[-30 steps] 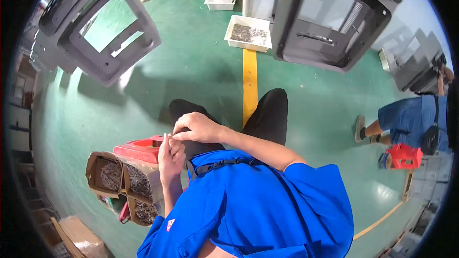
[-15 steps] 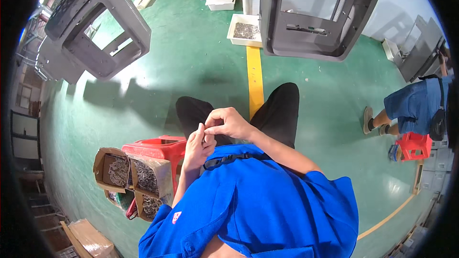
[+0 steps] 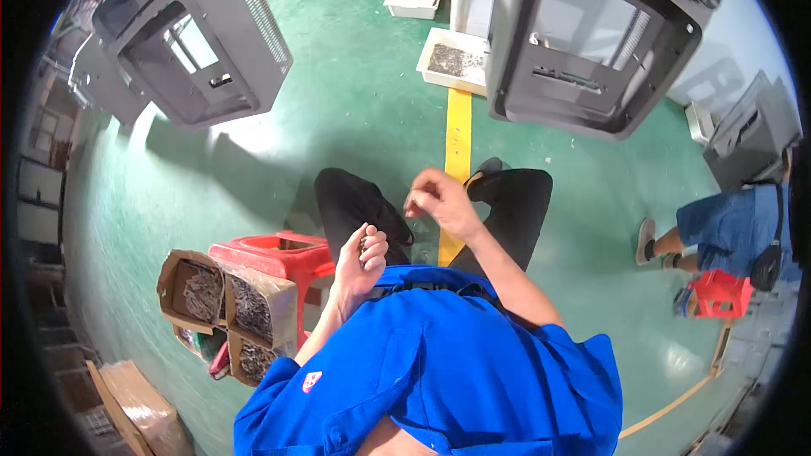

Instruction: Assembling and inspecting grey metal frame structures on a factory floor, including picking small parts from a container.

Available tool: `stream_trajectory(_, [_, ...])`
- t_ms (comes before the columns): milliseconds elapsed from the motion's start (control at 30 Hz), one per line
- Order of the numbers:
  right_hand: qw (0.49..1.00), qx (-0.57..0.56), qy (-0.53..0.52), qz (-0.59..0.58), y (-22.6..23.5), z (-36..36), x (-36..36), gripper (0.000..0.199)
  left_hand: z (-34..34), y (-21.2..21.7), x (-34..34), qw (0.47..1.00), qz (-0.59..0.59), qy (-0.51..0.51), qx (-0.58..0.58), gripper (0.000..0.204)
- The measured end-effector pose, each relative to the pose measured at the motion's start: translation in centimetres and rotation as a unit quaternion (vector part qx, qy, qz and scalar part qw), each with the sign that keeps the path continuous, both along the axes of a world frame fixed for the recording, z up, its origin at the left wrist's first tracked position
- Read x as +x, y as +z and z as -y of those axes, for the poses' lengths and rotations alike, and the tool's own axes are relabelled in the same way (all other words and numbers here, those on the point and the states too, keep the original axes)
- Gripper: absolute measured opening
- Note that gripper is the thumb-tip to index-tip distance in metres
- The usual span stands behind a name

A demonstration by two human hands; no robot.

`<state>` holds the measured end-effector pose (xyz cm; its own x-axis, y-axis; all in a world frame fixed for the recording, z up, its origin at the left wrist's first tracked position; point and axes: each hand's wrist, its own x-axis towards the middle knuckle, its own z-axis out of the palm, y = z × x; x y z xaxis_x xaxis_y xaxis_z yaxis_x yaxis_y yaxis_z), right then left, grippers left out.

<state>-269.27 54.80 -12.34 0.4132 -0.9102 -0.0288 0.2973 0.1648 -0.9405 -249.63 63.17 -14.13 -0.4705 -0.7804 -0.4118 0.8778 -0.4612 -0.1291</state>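
The left hand [image 3: 361,259] curls its grip round small dark pieces [image 3: 364,245]. The right hand [image 3: 443,204] has just parted from it, leaving those pieces there; whether its bent grip holds any, I cannot tell. Beyond is a gray slotted frame [image 3: 583,98].

white glare, soft shadows on green floor [image 3: 608,219]; dark rim, edges bent

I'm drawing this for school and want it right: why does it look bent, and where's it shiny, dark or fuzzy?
Head view: the wide fisheye lens curves edges near the black rim; head view: white glare shines on the green floor below the left gray frame; head view: a dark shadow lies on the floor there too; head view: the right grip looks slightly fuzzy.
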Motion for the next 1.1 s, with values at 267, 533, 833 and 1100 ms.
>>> stream_trajectory(267, [0.997, 0.031, 0.007, -0.070, -0.9, 0.3, -1.6, 0.006, 1.2, -2.4, -0.7, 0.997, -0.051, -0.001, 0.055, 0.020])
stream_trajectory(533, [0.997, 0.015, 0.022, -0.072, 0.2, 0.5, -0.8, 0.009, 1.8, -2.6, -0.7, 0.996, 0.078, -0.039, -0.009, 0.020])
stream_trajectory(833, [0.979, 0.011, 0.079, -0.185, 0.0, 1.4, -1.4, 0.012, 2.2, -1.0, -1.0, 0.977, 0.186, -0.093, -0.044, 0.012])
stream_trajectory(1100, [0.667, -0.547, 0.190, -0.469, -1.5, 8.4, 5.6, 0.011, 1.8, -2.4, -0.2, 0.980, 0.187, -0.059, -0.018, 0.016])
